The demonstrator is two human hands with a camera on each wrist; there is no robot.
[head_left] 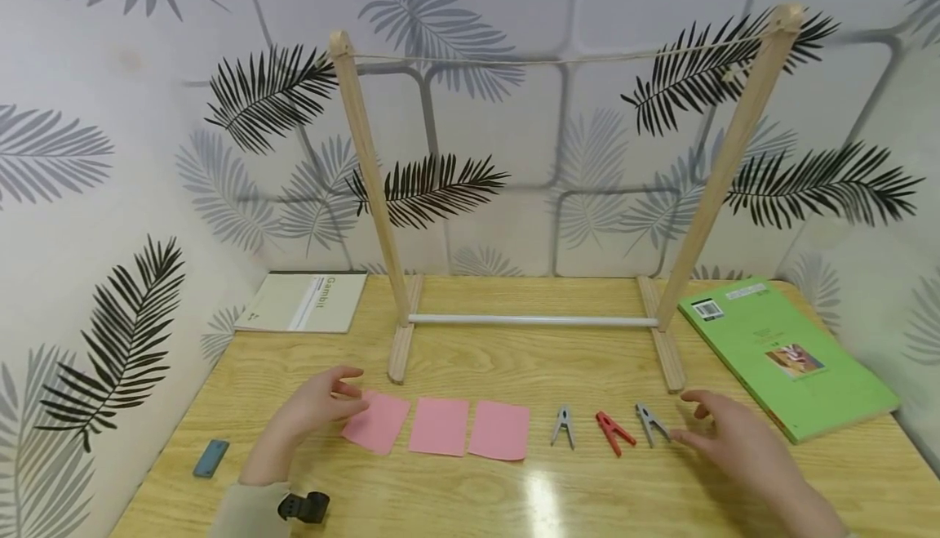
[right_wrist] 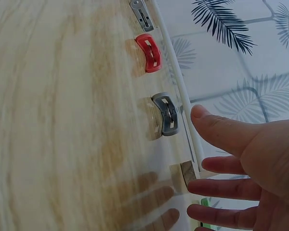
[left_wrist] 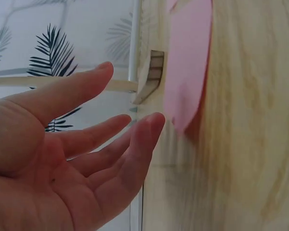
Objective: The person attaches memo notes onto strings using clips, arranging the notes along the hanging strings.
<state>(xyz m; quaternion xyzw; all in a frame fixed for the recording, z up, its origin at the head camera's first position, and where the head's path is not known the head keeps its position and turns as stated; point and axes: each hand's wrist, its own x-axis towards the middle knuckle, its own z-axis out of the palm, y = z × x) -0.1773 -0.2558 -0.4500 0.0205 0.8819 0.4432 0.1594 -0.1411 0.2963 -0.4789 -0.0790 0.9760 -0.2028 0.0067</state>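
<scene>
In the head view my left hand (head_left: 328, 399) hovers at the leftmost pink paper (head_left: 380, 424), its fingertips overlapping the paper's left edge. The left wrist view shows that hand (left_wrist: 82, 149) with relaxed, parted fingers and nothing between them. Two more pink papers (head_left: 439, 426) (head_left: 499, 431) lie in a row to the right. Beyond them are a grey clothespin (head_left: 563, 427), a red clothespin (head_left: 614, 433) and another grey clothespin (head_left: 651, 424). My right hand (head_left: 734, 444) is just right of this last one, thumb and fingers spread and holding nothing; the grey clothespin (right_wrist: 165, 114) lies near its thumb.
A wooden stand (head_left: 718, 171) with a string (head_left: 558, 61) across its top and a white rod (head_left: 532, 321) low down stands behind. A green book (head_left: 793, 358) lies right, a pale book (head_left: 301, 301) back left, a small blue object (head_left: 211, 458) at the left edge.
</scene>
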